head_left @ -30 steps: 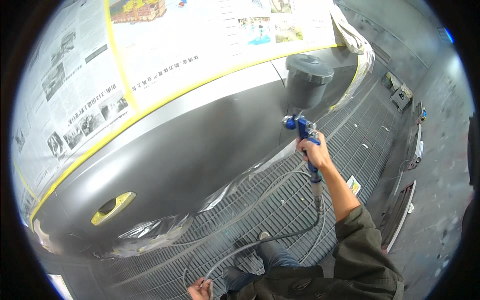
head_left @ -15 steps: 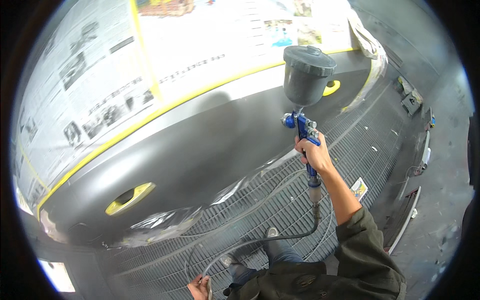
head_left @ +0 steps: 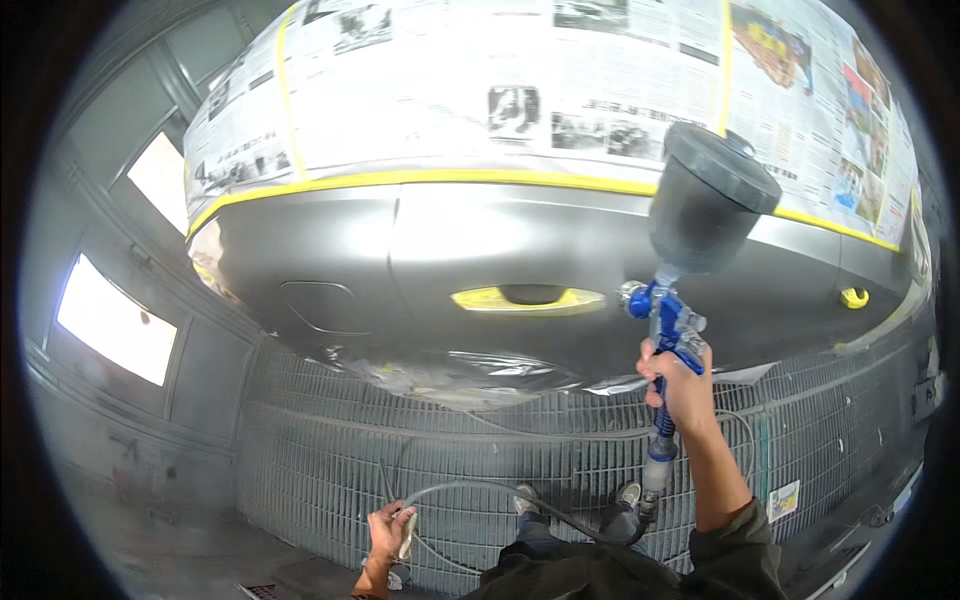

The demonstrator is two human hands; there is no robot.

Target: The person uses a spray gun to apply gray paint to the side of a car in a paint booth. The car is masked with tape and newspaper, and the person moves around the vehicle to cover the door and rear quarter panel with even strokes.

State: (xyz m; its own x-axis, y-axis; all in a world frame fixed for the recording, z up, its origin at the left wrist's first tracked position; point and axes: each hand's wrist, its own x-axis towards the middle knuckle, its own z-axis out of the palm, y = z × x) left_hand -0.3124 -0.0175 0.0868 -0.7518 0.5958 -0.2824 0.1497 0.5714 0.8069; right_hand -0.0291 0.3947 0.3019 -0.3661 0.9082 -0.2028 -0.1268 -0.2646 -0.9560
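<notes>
Nearest to me, at the bottom edge, my left hand (head_left: 387, 528) was curled shut around a pale cloth (head_left: 406, 535) and the grey air hose (head_left: 480, 490), held low beside my dark-sleeved body. My shoes (head_left: 575, 497) showed just past it on the metal floor grating (head_left: 330, 450), one on each side of the hose's loop. The hose ran across the grating from that hand and rose to the base of the spray gun.

A little farther out, my right hand (head_left: 683, 388) was wrapped tight round the handle of the blue spray gun (head_left: 668, 330), forearm reaching up from the lower edge. I could not tell whether a finger pressed the trigger. The gun stood nearly upright, with its dark grey paint cup (head_left: 708, 205) sitting on top, tilted slightly and capped by a lid. The nozzle end pointed toward the car panel, near it but apart from it.

Beyond the gun was the grey car body panel (head_left: 420, 260), glossy in places, with a door handle recess masked in yellow tape (head_left: 528, 298) just left of the gun. A clear plastic sheet (head_left: 460, 375) hung crumpled beneath the panel's lower edge. Above, a yellow tape line (head_left: 450, 180) bordered sheets of newspaper masking (head_left: 450, 90) over the windows. Farthest off on the left, a bright lit panel (head_left: 115, 320) was set in the booth wall.
</notes>
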